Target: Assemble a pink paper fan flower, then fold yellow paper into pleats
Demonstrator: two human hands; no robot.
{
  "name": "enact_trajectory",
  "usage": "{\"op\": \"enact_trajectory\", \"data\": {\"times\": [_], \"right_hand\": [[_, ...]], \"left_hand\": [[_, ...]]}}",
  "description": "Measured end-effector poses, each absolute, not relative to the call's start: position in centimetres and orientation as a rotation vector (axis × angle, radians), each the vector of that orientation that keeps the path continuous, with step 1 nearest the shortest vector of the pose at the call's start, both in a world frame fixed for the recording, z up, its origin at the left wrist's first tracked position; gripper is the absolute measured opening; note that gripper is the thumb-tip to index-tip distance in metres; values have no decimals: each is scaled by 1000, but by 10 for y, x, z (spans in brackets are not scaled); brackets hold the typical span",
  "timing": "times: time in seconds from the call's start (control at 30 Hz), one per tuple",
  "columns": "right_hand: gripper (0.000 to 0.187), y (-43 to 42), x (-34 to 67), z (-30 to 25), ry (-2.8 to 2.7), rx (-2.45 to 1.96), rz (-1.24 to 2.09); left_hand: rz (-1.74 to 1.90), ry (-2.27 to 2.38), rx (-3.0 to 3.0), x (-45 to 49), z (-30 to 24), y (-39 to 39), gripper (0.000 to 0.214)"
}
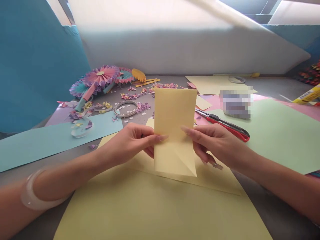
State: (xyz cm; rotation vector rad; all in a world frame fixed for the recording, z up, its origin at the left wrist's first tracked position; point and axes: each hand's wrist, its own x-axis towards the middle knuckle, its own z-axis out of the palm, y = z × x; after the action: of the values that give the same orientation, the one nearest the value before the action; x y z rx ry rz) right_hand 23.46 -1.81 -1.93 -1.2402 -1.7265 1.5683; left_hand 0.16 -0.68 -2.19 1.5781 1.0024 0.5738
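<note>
Upright between my two hands is a folded yellow paper (175, 106), with a diagonal crease near its lower right corner. My left hand (136, 138) pinches its left edge, thumb in front and fingers behind. On the opposite edge, my right hand (212, 138) grips the paper with the thumb on its face; a ring shows on one finger. Beneath the hands lies a large yellow sheet (160, 210) with a fold line across it. A red and black box cutter (225, 125) rests just beyond my right hand, its blade pointing left.
Pleated paper fans (101, 75) stand at the back left, near paper scraps (130, 96) and a tape ring (125, 109). A clear tape roll (82, 128) sits on a light blue strip (37, 143). Green paper (282, 133) and a blurred-out object (236, 103) are at right.
</note>
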Motion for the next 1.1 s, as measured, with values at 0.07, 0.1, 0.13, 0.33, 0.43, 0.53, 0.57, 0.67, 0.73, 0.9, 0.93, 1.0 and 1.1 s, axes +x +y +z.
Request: {"op": "enact_trajectory", "data": {"times": [0.07, 0.1, 0.13, 0.33, 0.43, 0.53, 0.57, 0.67, 0.73, 0.9, 0.93, 1.0, 1.1], "right_hand": [[60, -16, 237, -20, -1780, -1218, 1582], [64, -16, 237, -20, -1800, -1222, 1592], [66, -15, 238, -20, -1807, -1239, 1605], [50, -20, 232, -21, -1809, -1335, 1740], [47, -21, 230, -23, -1804, -1320, 1737], [47, -21, 230, -24, -1806, -1361, 1749], [47, -21, 230, -25, -1811, -1372, 1750], [45, -20, 230, -26, -1818, -1367, 1740], [44, -20, 231, -27, -1809, -1347, 1737], [44, -20, 231, -28, -1776, -1342, 1703], [44, -21, 231, -28, -1772, -1343, 1697], [44, -20, 231, -28, -1764, -1346, 1702], [47, -20, 231, -29, -1757, -1339, 1738]], "left_hand": [[620, 1040, 1598, 1, -24, -7, 18], [647, 1060, 1610, 1, -24, -7, 18], [679, 1075, 1620, 1, -25, -7, 18], [764, 1098, 1593, 2, -24, -10, 22], [719, 1078, 1518, 3, -26, -8, 30], [641, 1076, 1493, 3, -29, -5, 31], [627, 1087, 1505, 3, -29, -4, 30], [641, 1115, 1545, 3, -29, -5, 27], [660, 1120, 1539, 2, -30, -5, 28], [590, 1090, 1465, 1, -31, -6, 33], [574, 1108, 1488, 1, -32, -5, 34], [574, 1167, 1551, 1, -32, -5, 37], [613, 1216, 1594, 1, -33, -5, 43]]}}
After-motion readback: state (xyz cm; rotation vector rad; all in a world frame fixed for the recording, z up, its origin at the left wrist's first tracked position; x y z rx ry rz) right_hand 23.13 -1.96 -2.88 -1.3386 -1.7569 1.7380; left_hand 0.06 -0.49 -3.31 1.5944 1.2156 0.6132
